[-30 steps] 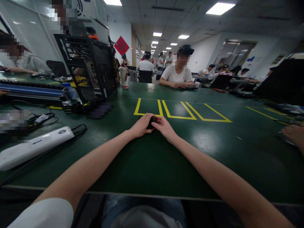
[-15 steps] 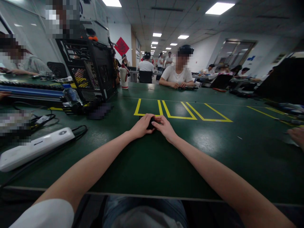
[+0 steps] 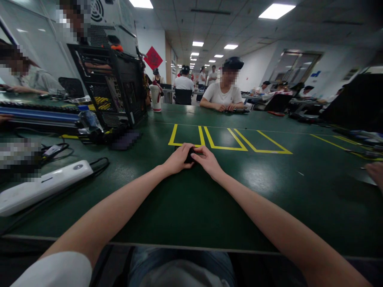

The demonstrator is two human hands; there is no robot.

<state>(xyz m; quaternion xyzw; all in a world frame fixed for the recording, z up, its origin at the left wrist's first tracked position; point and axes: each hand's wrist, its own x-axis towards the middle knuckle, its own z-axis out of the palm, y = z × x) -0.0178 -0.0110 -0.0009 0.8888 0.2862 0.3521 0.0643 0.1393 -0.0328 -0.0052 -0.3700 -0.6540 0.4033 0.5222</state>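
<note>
Both of my hands meet over the green table [image 3: 191,207], close to the yellow tape outlines [image 3: 229,148]. A small black object [image 3: 189,155] sits between them, mostly covered by fingers, so its kind cannot be made out. My left hand [image 3: 178,159] is curled around its left side. From the right, my right hand [image 3: 208,159] grips it with thumb and fingers closed.
At left stand an open black computer case [image 3: 119,87] and a white power strip [image 3: 48,185] with black cable. A paper cup [image 3: 156,98] is behind the case. Across the table sits a person [image 3: 223,93] in a cap. Another person's hand [image 3: 375,172] reaches in at right.
My hands and the black object hold almost the same position. The other person's hand at the right edge has shifted slightly.
</note>
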